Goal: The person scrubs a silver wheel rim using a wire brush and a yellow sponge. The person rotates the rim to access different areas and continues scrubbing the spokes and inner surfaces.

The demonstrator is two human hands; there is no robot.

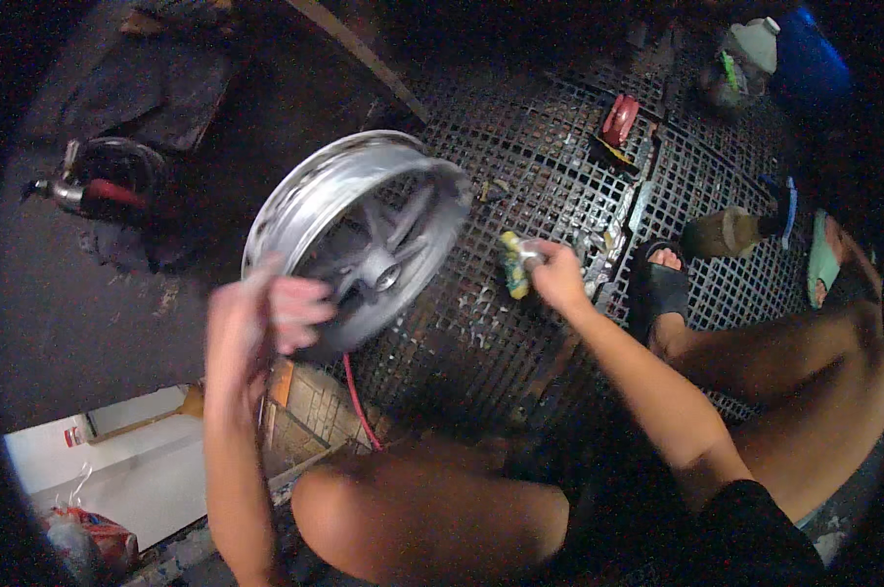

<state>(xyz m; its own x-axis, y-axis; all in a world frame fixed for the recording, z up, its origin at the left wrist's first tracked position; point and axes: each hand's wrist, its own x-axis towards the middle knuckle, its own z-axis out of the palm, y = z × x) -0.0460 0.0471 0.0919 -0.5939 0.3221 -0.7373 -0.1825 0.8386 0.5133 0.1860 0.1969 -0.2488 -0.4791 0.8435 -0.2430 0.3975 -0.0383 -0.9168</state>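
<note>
A silver spoked wheel rim [315, 186] stands tilted on the dark grid mat, its open side and hub turned toward me. My left hand [274, 308], smeared by motion, is at the near left edge of the wheel rim, with its fingers curled over the edge. To the right of the wheel, my right hand [556, 274] is closed on a small yellow-and-green scrubbing piece [512, 266], held a little above the mat and apart from the wheel. Its exact kind is hard to make out.
Another person's sandalled foot [665, 279] rests on the perforated mat [520, 127] at right, near a brown brush-like thing [724, 233]. A red object [620, 119] lies farther off. A spray gun [66, 193] is at left; a red hose [359, 401] runs below the wheel.
</note>
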